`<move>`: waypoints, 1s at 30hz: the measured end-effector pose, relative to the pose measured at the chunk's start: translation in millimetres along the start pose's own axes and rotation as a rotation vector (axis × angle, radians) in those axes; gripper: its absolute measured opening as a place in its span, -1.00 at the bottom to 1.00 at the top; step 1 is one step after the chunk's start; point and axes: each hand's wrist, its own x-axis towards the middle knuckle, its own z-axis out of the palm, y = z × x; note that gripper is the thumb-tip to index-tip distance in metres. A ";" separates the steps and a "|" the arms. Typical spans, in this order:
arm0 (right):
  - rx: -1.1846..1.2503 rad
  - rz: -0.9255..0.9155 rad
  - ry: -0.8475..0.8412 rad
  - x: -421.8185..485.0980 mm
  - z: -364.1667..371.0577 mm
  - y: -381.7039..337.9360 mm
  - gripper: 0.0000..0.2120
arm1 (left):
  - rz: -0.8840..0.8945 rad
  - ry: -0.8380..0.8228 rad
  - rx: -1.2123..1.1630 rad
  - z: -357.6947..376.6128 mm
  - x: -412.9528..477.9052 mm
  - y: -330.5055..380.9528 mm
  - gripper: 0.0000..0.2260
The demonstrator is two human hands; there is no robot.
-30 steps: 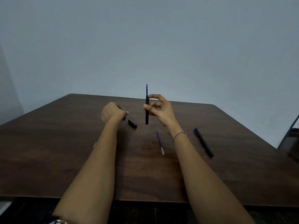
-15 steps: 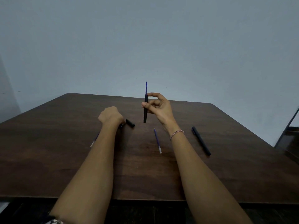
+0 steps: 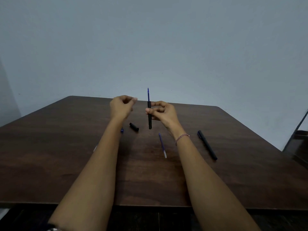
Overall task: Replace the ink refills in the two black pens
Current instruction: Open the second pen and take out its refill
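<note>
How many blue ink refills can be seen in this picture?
3, perhaps: one refill sticks up from the pen barrel in the right hand, one lies on the table, one is mostly hidden behind the left forearm.

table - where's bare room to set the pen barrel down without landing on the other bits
Crowded in the middle: the black cap, the loose blue refill and the second black pen lie around the two forearms. Bare wood on the table runs across the whole left side, along the near edge, and right of the second pen. The right hand holds the barrel.
</note>
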 end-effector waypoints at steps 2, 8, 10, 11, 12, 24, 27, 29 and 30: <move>-0.015 0.031 0.003 0.7 0.2 1.9 -0.78 | -0.037 -0.108 -0.209 1.8 -3.9 4.6 -0.79; -0.045 0.090 -0.004 2.3 0.5 4.8 -0.72 | -0.096 -0.318 -0.295 6.8 -8.4 6.2 -0.79; -0.045 0.093 -0.013 1.5 0.8 4.6 -0.73 | -0.099 -0.351 -0.306 8.0 -9.4 4.6 -0.79; -0.044 0.095 -0.017 1.1 0.9 4.4 -0.73 | -0.100 -0.356 -0.313 8.2 -9.4 4.0 -0.80; -0.045 0.097 -0.020 0.7 1.1 4.2 -0.73 | -0.103 -0.357 -0.320 7.9 -9.2 3.5 -0.82; -0.057 0.125 -0.053 -1.3 2.9 4.4 -0.73 | -0.150 -0.312 -0.403 7.6 -8.2 0.1 -0.78; -0.056 0.130 -0.068 -2.4 2.8 4.1 -0.78 | -0.161 -0.299 -0.419 7.2 -8.7 0.4 -0.81; -0.062 0.132 -0.076 -2.8 2.8 4.3 -0.79 | -0.164 -0.290 -0.432 6.6 -9.2 1.6 -0.87; -0.064 0.132 -0.077 -3.0 3.0 4.4 -0.80 | -0.163 -0.284 -0.437 6.4 -9.4 2.2 -0.88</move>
